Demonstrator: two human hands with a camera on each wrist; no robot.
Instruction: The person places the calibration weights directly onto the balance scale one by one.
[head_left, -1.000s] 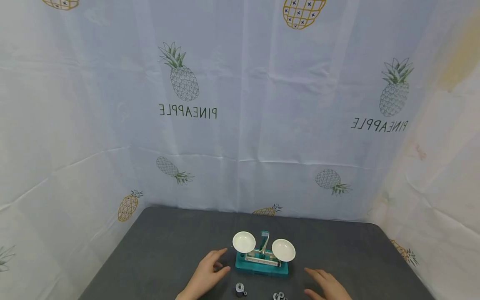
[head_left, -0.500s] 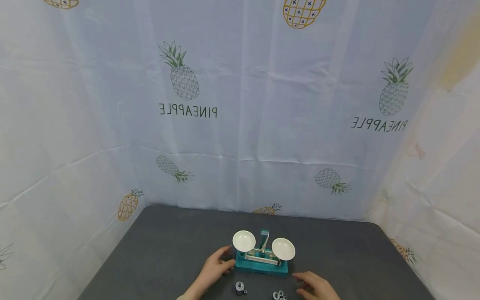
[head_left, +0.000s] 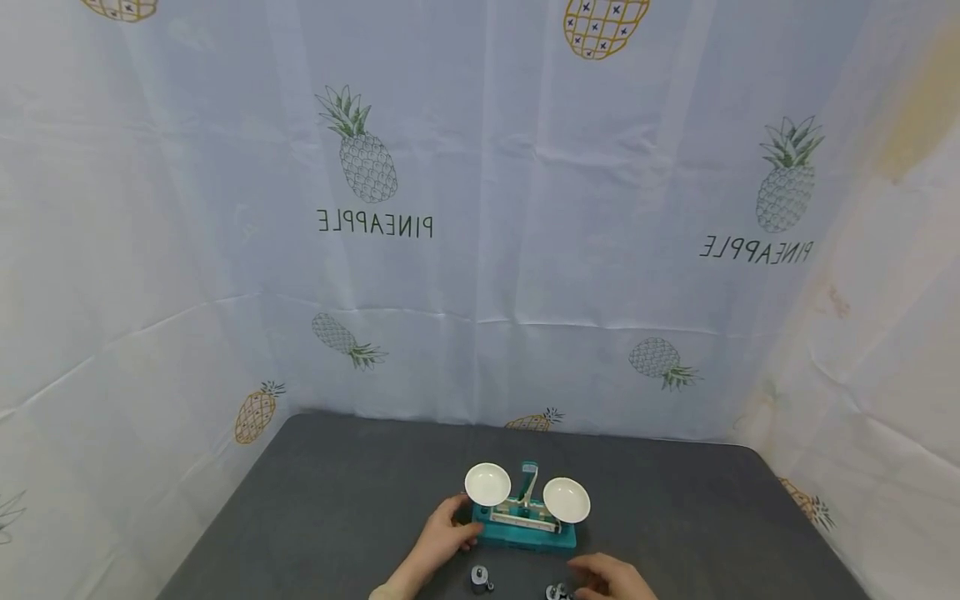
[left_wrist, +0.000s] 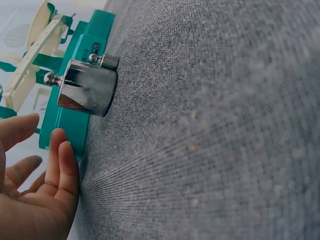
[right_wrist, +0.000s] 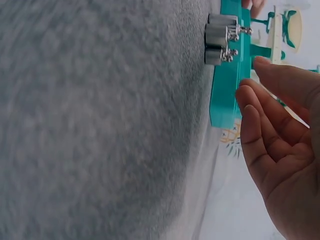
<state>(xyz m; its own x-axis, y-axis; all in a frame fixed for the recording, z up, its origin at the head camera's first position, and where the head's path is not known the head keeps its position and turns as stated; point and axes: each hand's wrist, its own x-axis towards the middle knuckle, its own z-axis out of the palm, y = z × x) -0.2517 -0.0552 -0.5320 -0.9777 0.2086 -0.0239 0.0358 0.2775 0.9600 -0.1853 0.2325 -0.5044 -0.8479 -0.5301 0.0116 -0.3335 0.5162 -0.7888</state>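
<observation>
A small teal balance scale (head_left: 523, 537) stands on the dark table, its left white pan (head_left: 487, 484) higher than its right pan (head_left: 567, 500). My left hand (head_left: 442, 533) is at the scale's left end, fingertips right at the base. In the left wrist view, those fingers (left_wrist: 60, 165) are loosely bent, and a large shiny metal weight (left_wrist: 87, 89) with a knob sits beside a tiny weight (left_wrist: 110, 62). My right hand (head_left: 617, 577) hovers at the front right with bent fingers and nothing in them, close to several metal weights (right_wrist: 217, 35) grouped before the base.
The dark cloth-covered table (head_left: 360, 467) extends left, right and behind the scale. White curtains (head_left: 480, 250) printed with pineapples hang at the back and along both sides.
My left hand has moved right, up to the scale's left end. My right hand has moved left and nearer the right group of weights. The scale and weights stay put.
</observation>
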